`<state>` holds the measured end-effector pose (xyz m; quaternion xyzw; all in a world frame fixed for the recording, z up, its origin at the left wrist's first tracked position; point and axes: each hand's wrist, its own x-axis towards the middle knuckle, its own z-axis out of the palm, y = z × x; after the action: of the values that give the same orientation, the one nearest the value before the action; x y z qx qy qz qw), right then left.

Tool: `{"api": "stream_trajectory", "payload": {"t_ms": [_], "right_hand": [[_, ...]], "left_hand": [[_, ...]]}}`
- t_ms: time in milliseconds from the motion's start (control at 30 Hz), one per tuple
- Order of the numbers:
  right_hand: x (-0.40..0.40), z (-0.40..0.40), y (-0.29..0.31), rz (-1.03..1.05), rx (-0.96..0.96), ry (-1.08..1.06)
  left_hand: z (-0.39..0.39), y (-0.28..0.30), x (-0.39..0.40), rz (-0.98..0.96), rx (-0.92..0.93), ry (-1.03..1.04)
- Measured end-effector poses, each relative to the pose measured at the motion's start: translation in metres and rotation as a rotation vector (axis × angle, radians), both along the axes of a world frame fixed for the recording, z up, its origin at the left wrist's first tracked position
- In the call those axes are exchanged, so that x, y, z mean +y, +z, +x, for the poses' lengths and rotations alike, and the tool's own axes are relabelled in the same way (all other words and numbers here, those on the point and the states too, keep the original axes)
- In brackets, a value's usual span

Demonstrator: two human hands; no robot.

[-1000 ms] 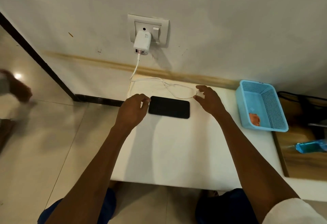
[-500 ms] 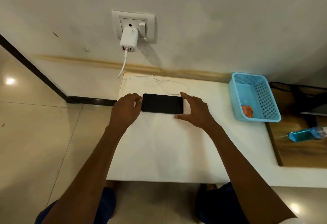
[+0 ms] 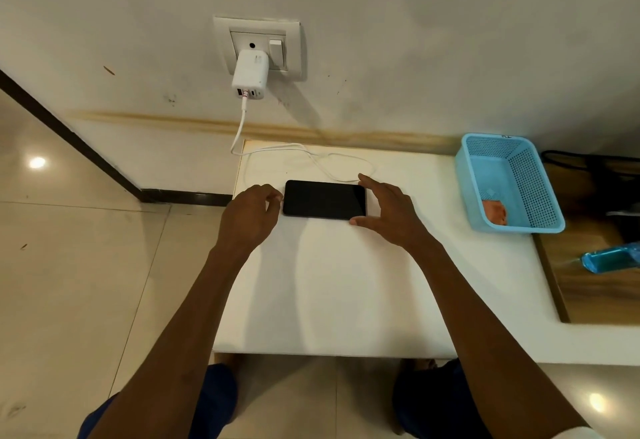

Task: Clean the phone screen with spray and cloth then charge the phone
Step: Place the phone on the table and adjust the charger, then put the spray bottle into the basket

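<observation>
Phone (image 3: 324, 199) flat at tabletop (image 3: 329, 286) centre. Left hand (image 3: 250, 217) curled at its left end, contents unclear; right hand (image 3: 388, 211) spread, framing right end. Rigid, slick, fragile; best gripped by edges.

Spray bottle (image 3: 613, 258) cut off right
</observation>
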<state>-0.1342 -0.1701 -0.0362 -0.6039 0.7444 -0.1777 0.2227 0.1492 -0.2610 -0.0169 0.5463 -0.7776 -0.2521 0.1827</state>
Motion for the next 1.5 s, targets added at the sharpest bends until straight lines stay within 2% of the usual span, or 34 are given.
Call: {"api": "stream_trajectory", "payload": {"t_ms": [567, 700, 833, 900, 967, 1067, 1200, 1400, 1500], "right_hand": [[0.001, -0.011, -0.004, 0.040, -0.095, -0.018], [0.009, -0.006, 0.008, -0.075, -0.225, -0.139], [0.029, -0.003, 0.027, -0.212, -0.176, -0.201], [0.044, -0.006, 0.037, -0.232, -0.247, -0.231], [0.058, -0.013, 0.048, -0.351, -0.367, -0.307], [0.076, -0.030, 0.068, -0.569, -0.440, -0.514], [0.118, -0.073, 0.083, -0.661, -0.397, -0.754], [0.167, -0.112, 0.105, -0.768, -0.378, -0.847], [0.194, -0.128, 0.109, -0.834, -0.288, -1.051]], "left_hand": [[-0.007, 0.004, 0.005, -0.001, -0.007, -0.047], [-0.020, 0.007, 0.011, 0.016, 0.076, -0.071], [-0.042, 0.013, 0.018, -0.009, 0.142, -0.144], [-0.058, 0.017, 0.023, -0.014, 0.176, -0.183], [-0.074, 0.020, 0.029, -0.028, 0.209, -0.229], [-0.096, 0.021, 0.038, -0.038, 0.216, -0.289], [-0.138, 0.023, 0.066, -0.052, 0.222, -0.398], [-0.179, 0.025, 0.100, -0.061, 0.225, -0.514], [-0.197, 0.024, 0.117, -0.051, 0.200, -0.576]]}}
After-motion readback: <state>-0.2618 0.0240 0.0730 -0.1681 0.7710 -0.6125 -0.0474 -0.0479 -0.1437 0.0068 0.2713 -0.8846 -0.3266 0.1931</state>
